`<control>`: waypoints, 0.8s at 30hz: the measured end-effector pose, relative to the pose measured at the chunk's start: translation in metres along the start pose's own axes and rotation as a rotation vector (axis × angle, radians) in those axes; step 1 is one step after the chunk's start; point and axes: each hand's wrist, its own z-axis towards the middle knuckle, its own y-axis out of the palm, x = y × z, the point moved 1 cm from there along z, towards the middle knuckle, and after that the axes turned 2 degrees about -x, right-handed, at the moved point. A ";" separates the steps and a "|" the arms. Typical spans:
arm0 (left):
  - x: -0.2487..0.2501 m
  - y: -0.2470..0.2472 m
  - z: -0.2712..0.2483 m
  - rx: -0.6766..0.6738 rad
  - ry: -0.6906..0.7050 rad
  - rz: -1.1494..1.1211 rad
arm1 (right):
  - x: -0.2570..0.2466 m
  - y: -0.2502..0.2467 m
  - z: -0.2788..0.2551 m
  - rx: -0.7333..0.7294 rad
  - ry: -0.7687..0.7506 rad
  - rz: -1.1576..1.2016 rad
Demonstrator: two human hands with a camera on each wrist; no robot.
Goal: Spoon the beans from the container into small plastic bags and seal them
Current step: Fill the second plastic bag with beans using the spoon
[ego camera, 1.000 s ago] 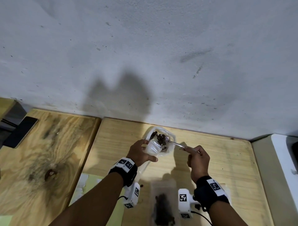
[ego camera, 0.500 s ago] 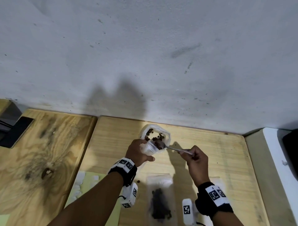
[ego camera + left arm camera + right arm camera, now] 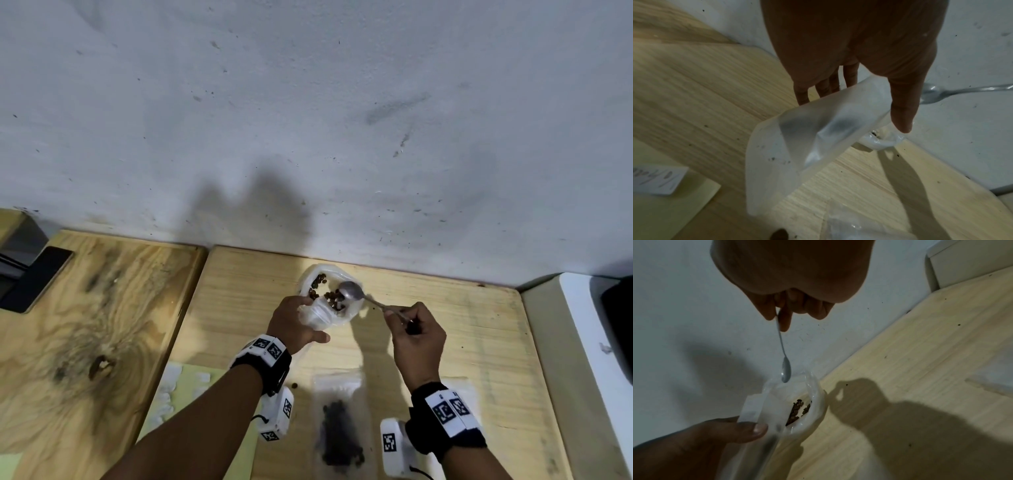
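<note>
At far left I see a dark phone lying on the knotted wooden table, hard by the wall. Nearer me, a pale green sheet with small white labels on it lies on the lighter wooden board.

My left hand grips a small clear plastic bag near its mouth, thumb on one face and fingers behind the other, so the mouth is held up and the rest of the bag hangs down toward the board. Just beyond it, against the wall, sits the white container, with dark beans scattered inside. I cannot tell from the blurred wrist view whether this bag holds any beans.

One stray bean lies on the board near my left wrist. To its right, close to me, a filled bag lies flat, dark with beans.

My right hand pinches the handle of a metal spoon between thumb and curled fingers. The spoon's bowl, which looks empty, hangs over the container at the open bag's mouth.

At far right stands a white object, its edge running along the board.
</note>
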 end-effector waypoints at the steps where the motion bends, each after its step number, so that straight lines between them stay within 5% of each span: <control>1: 0.000 0.000 -0.001 -0.001 -0.001 -0.005 | 0.001 0.004 0.003 0.002 0.021 -0.046; 9: -0.001 -0.001 -0.005 0.020 -0.016 -0.069 | 0.029 0.041 0.020 -0.051 0.155 -0.266; 17: 0.001 0.000 -0.007 0.041 0.010 -0.124 | 0.030 0.060 0.006 -0.035 0.293 -0.178; 24: 0.006 0.001 -0.008 -0.014 0.053 -0.121 | 0.047 0.080 -0.002 0.109 0.647 0.073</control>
